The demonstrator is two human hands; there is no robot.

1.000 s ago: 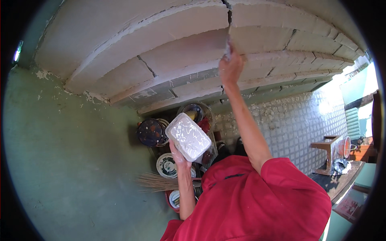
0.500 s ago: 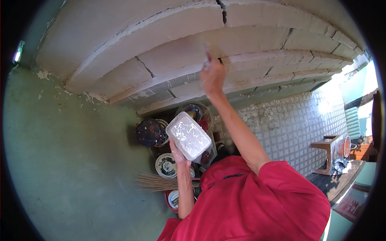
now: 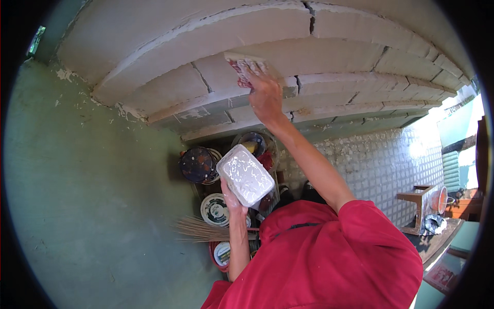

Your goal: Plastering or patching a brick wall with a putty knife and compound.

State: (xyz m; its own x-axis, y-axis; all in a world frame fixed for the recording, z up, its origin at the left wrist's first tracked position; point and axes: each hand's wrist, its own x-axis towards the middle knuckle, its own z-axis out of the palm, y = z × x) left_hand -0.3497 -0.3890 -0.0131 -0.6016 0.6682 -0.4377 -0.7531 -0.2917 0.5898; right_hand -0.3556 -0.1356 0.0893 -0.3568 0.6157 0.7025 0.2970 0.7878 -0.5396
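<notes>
My left hand (image 3: 231,198) holds a rectangular tub (image 3: 245,174) coated inside with white paste, raised above several buckets. My right hand (image 3: 265,103) grips a wide scraper (image 3: 242,69) with a white-smeared, reddish body and a pale edge. The scraper is against the pale underside of stepped masonry (image 3: 288,51), which has dark cracks and joints and rough white filler along its ridges. The fingertips of my right hand are partly hidden behind the scraper.
A green wall (image 3: 92,180) is on the left, with lidded buckets (image 3: 198,165) and a straw broom (image 3: 195,229) beside it. Tiled floor (image 3: 360,159) lies right. A brown stool (image 3: 411,195), a clear bucket (image 3: 438,201) and crumpled cloth (image 3: 432,224) are at far right.
My right hand and scraper have moved left and down along the masonry from the upper crack. The scraper's face now shows. My left hand still holds the tub in nearly the same place.
</notes>
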